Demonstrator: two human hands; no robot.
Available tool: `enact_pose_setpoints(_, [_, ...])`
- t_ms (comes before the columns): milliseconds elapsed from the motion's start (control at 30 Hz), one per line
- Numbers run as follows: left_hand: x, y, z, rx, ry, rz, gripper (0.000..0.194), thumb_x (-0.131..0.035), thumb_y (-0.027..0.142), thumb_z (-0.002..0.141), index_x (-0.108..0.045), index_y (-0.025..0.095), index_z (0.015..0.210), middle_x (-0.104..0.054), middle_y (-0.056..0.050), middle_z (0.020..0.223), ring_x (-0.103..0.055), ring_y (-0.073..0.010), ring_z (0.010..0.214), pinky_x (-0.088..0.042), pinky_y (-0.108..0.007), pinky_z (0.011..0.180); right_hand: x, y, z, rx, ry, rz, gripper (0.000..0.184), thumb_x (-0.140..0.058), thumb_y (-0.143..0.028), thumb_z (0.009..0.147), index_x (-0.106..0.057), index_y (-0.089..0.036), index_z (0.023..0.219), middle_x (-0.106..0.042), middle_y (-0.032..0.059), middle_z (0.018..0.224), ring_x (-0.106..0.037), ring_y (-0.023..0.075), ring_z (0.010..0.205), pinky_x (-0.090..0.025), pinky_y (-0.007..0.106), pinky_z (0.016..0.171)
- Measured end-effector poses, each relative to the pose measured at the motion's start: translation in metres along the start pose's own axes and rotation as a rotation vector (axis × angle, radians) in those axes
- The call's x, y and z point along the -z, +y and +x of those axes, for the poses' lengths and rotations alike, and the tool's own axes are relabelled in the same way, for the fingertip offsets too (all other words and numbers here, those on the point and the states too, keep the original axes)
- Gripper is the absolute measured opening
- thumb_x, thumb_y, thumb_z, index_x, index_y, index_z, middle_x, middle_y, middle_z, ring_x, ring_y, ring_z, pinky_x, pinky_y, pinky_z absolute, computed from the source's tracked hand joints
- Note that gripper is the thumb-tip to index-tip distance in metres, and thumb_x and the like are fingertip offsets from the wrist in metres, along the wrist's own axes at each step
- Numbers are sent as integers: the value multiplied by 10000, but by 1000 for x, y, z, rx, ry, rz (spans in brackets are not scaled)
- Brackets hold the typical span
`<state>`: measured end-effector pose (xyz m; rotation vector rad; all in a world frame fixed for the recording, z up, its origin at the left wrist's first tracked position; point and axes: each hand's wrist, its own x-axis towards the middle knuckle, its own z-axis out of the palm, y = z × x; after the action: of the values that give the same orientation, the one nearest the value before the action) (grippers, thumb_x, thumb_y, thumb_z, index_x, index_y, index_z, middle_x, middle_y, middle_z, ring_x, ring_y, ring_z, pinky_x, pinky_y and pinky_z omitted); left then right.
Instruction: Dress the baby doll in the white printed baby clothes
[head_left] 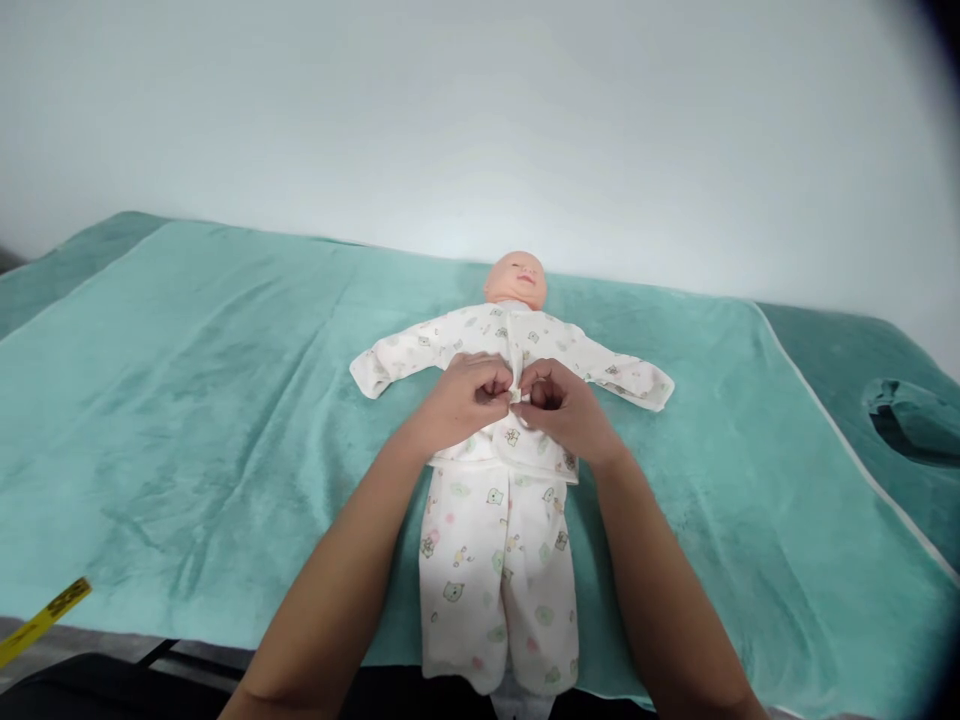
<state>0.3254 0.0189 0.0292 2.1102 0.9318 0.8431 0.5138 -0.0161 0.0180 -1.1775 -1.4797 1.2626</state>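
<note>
A baby doll lies on its back, head toward the wall, dressed in a white printed jacket and matching trousers. Both sleeves are spread out to the sides. At the middle of the chest, my left hand pinches one side of the jacket's front opening. My right hand pinches the other side, and the fingertips of both hands nearly meet there. Whatever fastening is between the fingers is too small to make out. Above the hands the front edges run up to the neck.
A green towel covers the bed, with a white edge on the right. Past it, the darker bed cover has an oval hole. A yellow strip juts in at lower left. The white wall stands behind.
</note>
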Motion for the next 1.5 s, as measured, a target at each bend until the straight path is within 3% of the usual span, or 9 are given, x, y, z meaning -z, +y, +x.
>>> enact_pose_setpoints(167, [3, -2, 0, 15, -1, -111, 146, -564, 133, 797, -490, 191, 685, -459, 38, 684, -420, -126, 670, -350, -309, 721, -2, 1, 1, -19, 24, 51, 230, -752, -316, 763, -578, -246, 897, -336, -102, 565, -335, 84, 505, -305, 228, 481])
enact_pose_setpoints(400, [3, 1, 0, 24, -1, -133, 118, -595, 179, 840, -575, 188, 725, -504, 29, 702, -463, -121, 686, -377, -279, 680, 4, 5, 2, -48, -24, 115, 283, -786, -369, 766, -609, -251, 953, -449, -88, 563, -443, 99, 505, -357, 232, 480])
enact_pose_setpoints(633, [1, 2, -2, 69, 43, -225, 98, -654, 227, 847, -595, 191, 777, -525, 28, 728, -469, -106, 670, -382, -242, 616, 4, 4, 3, -10, 27, 83, 277, -667, -493, 874, -637, -223, 930, -554, -54, 535, -450, 100, 469, -355, 236, 467])
enact_pose_setpoints(767, [-4, 0, -3, 111, 132, -305, 130, -685, 225, 827, -634, 206, 945, -543, 25, 776, -495, -99, 684, -409, -218, 609, 0, 2, 3, -44, 53, 93, 293, -730, -481, 818, -629, -228, 926, -527, -66, 525, -454, 97, 463, -339, 224, 443])
enact_pose_setpoints(867, [-9, -9, -3, 83, 311, -297, 119, -654, 235, 852, -654, 209, 968, -585, 9, 803, -534, -110, 727, -442, -226, 655, -1, 2, 4, -53, 88, 117, 314, -774, -457, 775, -609, -238, 929, -514, -72, 547, -467, 98, 480, -330, 216, 430])
enact_pose_setpoints(1000, [-8, -29, 2, 118, 600, -230, 90, -636, 228, 853, -658, 212, 939, -634, 2, 859, -574, -126, 792, -468, -257, 749, 5, 12, 8, -49, 215, 97, 299, -740, -430, 799, -605, -255, 1001, -560, -58, 602, -469, 108, 503, -332, 226, 442])
enact_pose_setpoints(1167, [0, -54, 8, 316, 788, -93, 131, -597, 172, 830, -639, 208, 948, -648, -13, 937, -591, -152, 873, -473, -287, 804, 14, 37, 23, 26, 612, -39, 198, -646, -381, 826, -627, -226, 948, -630, -15, 771, -563, 145, 688, -479, 282, 659])
enact_pose_setpoints(1300, [3, -65, 7, 316, 809, 167, 161, -565, 139, 825, -640, 211, 948, -632, -43, 1013, -565, -198, 985, -452, -342, 891, 19, 50, 32, 117, 748, -160, 163, -592, -294, 820, -634, -201, 947, -682, 37, 993, -610, 174, 902, -485, 347, 888])
enact_pose_setpoints(1500, [-2, -80, 12, 278, 768, 383, 208, -529, 136, 847, -636, 199, 1014, -637, -90, 1103, -530, -268, 1129, -378, -437, 1033, 29, 66, 44, 95, 770, -140, 166, -551, -271, 814, -620, -206, 949, -687, 40, 996, -617, 176, 895, -490, 360, 888])
